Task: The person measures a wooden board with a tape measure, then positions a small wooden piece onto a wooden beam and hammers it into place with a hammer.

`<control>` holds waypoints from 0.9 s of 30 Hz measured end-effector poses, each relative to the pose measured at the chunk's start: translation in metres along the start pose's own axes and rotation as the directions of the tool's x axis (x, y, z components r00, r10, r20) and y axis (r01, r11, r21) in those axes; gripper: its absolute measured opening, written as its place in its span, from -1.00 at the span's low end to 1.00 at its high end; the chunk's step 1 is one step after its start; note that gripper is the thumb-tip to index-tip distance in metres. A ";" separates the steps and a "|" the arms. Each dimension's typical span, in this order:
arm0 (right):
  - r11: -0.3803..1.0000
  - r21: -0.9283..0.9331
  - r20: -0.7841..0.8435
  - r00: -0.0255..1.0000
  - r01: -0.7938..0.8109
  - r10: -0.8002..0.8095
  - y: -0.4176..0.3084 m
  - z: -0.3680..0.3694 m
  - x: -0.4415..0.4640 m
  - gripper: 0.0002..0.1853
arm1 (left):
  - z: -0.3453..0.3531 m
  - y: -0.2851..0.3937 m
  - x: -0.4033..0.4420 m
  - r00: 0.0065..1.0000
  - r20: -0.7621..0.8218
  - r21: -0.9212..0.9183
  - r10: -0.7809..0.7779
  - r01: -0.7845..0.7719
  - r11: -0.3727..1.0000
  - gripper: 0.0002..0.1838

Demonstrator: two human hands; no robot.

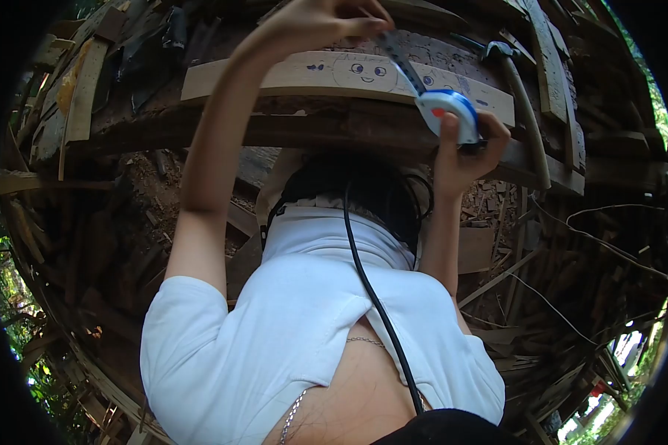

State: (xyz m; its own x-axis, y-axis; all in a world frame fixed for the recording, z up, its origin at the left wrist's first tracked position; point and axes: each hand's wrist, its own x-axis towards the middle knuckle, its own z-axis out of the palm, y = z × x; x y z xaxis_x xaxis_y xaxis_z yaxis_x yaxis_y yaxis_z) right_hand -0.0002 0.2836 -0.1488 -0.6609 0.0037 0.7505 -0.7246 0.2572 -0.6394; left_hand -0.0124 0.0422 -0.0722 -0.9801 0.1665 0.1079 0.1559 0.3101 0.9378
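Note:
My right hand is wrapped round a blue and white tape measure with a red spot on its side. The case is held above the front edge of a pale wooden board. From it a short length of blade slants up and left to my left hand, whose fingers pinch the blade's end. Those fingertips are partly cut off by the top of the view. Drawn on the board are a round face with eyes and a smile, and other small marks, partly hidden by my left forearm and the tape measure.
A hammer rests at the right of the board, its handle pointing towards me. Planks and scrap wood surround the dark bench. Wood chips litter the ground below. A black cable runs down my front.

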 end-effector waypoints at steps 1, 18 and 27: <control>1.000 0.005 0.002 1.000 -0.007 0.007 -0.002 0.008 -0.005 -0.50 | 0.007 -0.003 0.013 0.999 0.041 0.006 -0.027 0.027 1.000 -0.79; 0.965 -0.256 0.095 0.992 -0.053 0.080 -0.027 0.014 -0.030 -0.53 | 0.030 -0.031 0.049 0.994 0.101 0.375 0.036 -0.072 0.924 -0.79; 0.972 -0.192 0.112 0.980 -0.139 0.162 -0.023 0.016 -0.043 -0.53 | 0.028 -0.050 0.052 0.993 0.119 0.255 0.009 -0.039 0.966 -0.75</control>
State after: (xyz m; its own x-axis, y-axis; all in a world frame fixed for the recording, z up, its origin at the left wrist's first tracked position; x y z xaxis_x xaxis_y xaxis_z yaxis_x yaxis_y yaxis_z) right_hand 0.0419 0.2623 -0.1685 -0.7872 -0.0626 0.6135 -0.5748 0.4350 -0.6931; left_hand -0.0681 0.0611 -0.1228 -0.9571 0.2797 0.0760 0.2203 0.5316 0.8179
